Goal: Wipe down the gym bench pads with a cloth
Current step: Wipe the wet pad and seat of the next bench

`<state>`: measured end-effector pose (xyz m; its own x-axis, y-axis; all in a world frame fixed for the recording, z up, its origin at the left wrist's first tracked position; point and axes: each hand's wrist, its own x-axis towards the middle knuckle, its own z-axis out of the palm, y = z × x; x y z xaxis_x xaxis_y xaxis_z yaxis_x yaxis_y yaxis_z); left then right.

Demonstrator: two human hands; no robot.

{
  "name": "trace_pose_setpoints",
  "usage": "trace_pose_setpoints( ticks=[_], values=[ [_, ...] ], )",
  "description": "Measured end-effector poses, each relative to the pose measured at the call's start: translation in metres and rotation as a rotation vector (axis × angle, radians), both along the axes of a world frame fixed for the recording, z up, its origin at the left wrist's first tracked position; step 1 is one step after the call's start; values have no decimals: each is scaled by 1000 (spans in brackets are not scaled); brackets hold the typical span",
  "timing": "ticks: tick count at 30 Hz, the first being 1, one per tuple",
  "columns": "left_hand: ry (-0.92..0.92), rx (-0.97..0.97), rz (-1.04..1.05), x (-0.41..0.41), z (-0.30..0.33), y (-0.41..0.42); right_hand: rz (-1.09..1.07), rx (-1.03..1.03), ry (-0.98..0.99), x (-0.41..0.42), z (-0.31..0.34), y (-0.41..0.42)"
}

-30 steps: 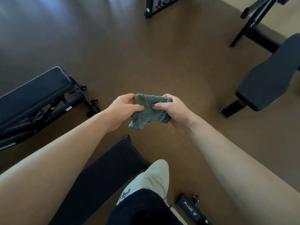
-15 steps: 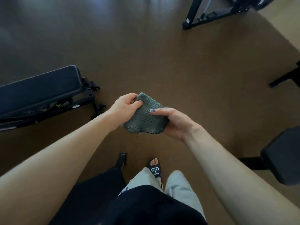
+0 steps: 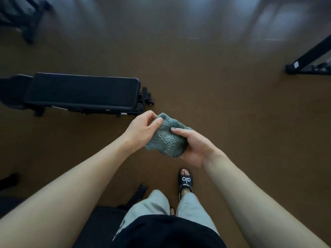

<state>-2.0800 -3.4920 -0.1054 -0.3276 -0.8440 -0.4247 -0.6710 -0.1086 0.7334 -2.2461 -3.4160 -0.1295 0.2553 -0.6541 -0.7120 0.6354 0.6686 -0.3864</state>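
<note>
Now bench (image 3: 82, 92) sits nearer (both hands (image 3: 141, 130) still gripping cloth (image 3: 165, 140)).

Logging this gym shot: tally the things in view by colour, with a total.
Black: 3, the bench pad, the equipment frame at right, the slide sandal.
Grey-green: 1, the cloth, gripped by the left hand and the right hand.
Total: 4. Blurred dark gear at the edges is left out.
</note>
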Motion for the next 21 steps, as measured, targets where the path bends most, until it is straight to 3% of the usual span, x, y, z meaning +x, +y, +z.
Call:
trace_pose_setpoints(
  ticks=[11,18,21],
  values=[
    [-39,-56,224,52,-57,-139,123,76,90,27,-27,-172],
    [-94,35,338,139,-145,-254,-23,20,521,88,-104,-330],
    [-149,22,327,174,-202,-295,-8,-165,763,116,-149,-397]
  ],
)
